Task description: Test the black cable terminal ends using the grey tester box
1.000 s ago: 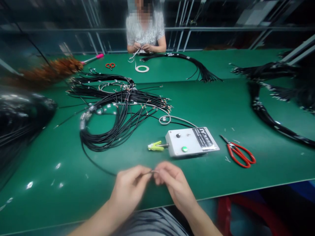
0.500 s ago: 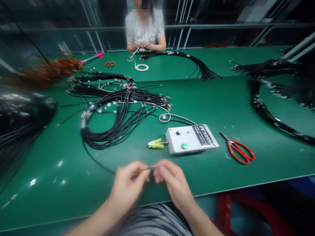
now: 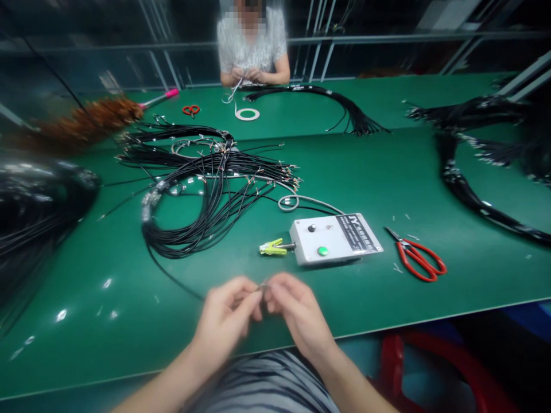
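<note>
A black cable (image 3: pixel 183 284) runs from the coiled cable bundle (image 3: pixel 172 244) into my left hand (image 3: pixel 228 312), whose fingers are pinched around it near its end. My right hand (image 3: pixel 297 307) is closed too, its thumb and fingertips pinching the thin wire end right beside the left fingertips. The fingers hide most of the wire end, and it is blurred. Just beyond my hands stands a grey box (image 3: pixel 331 244) with a knob, a green button and a dark label. A yellow-green clip (image 3: pixel 274 247) sticks out of the box's left side.
Red-handled scissors (image 3: pixel 419 255) lie right of the box, among small white scraps. More black cable bundles lie at the left (image 3: pixel 43 201) and right (image 3: pixel 477 206). Across the green table (image 3: pixel 365 172) a person (image 3: pixel 253 51) handles a white strip near a tape roll (image 3: pixel 247 114).
My two hands have come closer together, and the fingertips now nearly touch at the wire end. The view has tilted slightly, shifting the table items a little upward.
</note>
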Motion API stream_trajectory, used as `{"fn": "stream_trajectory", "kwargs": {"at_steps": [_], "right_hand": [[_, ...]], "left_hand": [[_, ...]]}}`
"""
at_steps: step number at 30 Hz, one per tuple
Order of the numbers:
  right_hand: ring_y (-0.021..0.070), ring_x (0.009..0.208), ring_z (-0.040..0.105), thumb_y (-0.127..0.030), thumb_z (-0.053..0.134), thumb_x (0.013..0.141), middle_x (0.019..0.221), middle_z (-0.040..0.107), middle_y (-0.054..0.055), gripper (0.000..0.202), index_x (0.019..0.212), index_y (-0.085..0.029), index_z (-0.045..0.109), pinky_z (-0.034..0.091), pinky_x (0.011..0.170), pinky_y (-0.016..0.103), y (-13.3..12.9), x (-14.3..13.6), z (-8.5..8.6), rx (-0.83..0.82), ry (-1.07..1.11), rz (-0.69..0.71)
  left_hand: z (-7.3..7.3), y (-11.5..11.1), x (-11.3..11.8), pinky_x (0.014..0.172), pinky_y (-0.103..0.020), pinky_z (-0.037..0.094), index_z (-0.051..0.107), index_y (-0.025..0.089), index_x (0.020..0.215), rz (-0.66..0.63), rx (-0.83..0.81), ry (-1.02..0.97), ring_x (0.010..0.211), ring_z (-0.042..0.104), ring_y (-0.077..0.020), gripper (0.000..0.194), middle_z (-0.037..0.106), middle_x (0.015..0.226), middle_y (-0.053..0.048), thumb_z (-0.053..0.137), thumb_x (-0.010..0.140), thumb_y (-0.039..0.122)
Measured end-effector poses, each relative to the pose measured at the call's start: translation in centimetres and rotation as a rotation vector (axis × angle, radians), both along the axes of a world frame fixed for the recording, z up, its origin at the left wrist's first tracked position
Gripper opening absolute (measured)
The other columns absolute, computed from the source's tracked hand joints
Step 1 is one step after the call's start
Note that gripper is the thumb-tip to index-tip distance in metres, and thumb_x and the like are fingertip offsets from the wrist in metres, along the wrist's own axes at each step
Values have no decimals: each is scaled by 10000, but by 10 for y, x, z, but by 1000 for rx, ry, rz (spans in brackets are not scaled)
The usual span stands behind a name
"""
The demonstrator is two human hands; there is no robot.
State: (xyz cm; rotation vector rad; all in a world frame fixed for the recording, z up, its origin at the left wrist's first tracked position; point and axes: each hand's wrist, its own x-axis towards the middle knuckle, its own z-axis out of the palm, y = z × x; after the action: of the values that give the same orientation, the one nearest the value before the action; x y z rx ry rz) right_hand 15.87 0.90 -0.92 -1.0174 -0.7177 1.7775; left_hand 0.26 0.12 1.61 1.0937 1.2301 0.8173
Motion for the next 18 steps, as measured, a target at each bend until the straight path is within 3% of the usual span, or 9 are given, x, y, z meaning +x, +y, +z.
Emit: {"fn": "stream_trajectory", "kwargs": {"at_steps": [9,14,18], "right_hand": [[99,604,534,-402,721,820,705,650,-4,224,841,-179,707,380,599,237,5,3,5,11,-25,-22],[81,554,481,-372,764,779,612,575,-43,212,855,-185,700,350,566,221,15,3,11,33,-17,-6],[65,510,442,-348,782,761,545,523,-66,215,867,-191,680,307,519,200,15,5,8,-50,46,63]], "left_hand": [[2,-1,0,435,-157,347,633,131,815,-12,51,55,454,449,-52,251,610,612,4,563,935,339],[4,-1,-1,451,-161,344,653,139,827,-62,113,128,469,446,-53,259,612,626,4,533,955,330],[4,-1,-2,443,-170,333,644,139,779,-56,115,126,458,443,-51,302,617,639,-1,524,961,349]]}}
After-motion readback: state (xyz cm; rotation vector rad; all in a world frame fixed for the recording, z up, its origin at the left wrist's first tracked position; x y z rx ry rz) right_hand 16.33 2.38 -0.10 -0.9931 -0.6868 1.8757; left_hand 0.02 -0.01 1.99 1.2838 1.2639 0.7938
